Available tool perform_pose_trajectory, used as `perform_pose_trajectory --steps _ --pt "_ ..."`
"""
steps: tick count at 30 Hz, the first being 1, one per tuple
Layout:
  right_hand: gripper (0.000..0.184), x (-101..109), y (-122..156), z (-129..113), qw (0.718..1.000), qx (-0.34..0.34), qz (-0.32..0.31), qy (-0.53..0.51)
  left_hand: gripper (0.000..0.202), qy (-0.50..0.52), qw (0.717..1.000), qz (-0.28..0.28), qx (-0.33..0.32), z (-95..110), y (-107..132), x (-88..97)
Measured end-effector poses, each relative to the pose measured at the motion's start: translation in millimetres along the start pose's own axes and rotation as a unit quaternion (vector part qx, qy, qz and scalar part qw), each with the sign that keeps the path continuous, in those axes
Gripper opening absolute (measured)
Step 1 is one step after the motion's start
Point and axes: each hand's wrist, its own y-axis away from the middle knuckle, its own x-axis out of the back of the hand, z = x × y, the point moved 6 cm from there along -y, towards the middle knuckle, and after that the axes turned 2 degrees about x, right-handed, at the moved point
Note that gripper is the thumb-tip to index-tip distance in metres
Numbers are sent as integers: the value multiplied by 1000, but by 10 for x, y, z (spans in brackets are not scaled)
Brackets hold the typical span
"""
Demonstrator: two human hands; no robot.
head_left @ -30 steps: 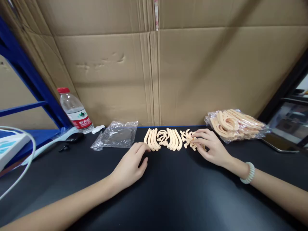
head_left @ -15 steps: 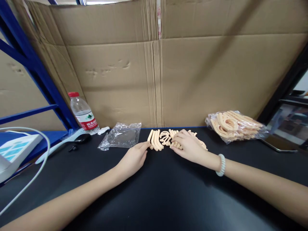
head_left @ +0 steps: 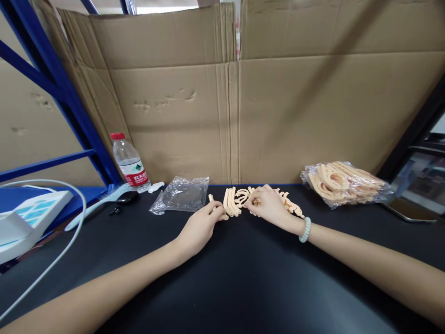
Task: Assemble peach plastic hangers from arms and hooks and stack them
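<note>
My left hand (head_left: pixel 198 229) is closed, with thumb and fingertips pinching a slim pale wooden strip (head_left: pixel 211 198); the fingers cover its middle. That strip slants away from a row of similar bent wooden strips (head_left: pixel 231 202) just to its right. My right hand (head_left: pixel 273 208), with a pale beaded band at the wrist, has its fingers curled down over the middle of the wooden parts. What its fingertips grip is mostly hidden. Between the hands lie curved, ring-like wooden parts (head_left: pixel 242 196). More wooden parts (head_left: pixel 294 208) with wavy edges show beyond the right hand.
A crumpled clear plastic bag (head_left: pixel 181 195) lies left of the parts. Farther left stand a water bottle (head_left: pixel 132 164) and a white device (head_left: pixel 33 218) with a cable (head_left: pixel 74 232). A wrapped pack of wooden pieces (head_left: pixel 344 183) sits at right. Cardboard (head_left: pixel 174 116) walls the back.
The leftmost strip has come away from the row and now tilts leftward in my left hand. My right hand's fingers have drawn closer together over the parts. The whole view has shifted slightly.
</note>
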Motion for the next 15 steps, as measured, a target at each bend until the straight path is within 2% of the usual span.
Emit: perform_pose_trajectory --steps 3,6,10,13,15 --pt "20 86 8 76 998 -35 -5 -47 27 34 999 21 0 51 19 44" --pt "25 165 75 170 993 -71 -36 -82 23 109 993 45 -9 165 45 120" --pt "30 283 162 281 989 -107 -70 -74 14 193 981 23 -19 335 56 155" --pt "29 360 92 298 989 -108 -88 -41 15 260 965 20 25 340 40 118" --pt "25 384 -46 264 990 -88 -105 -13 18 322 943 29 75 282 31 60"
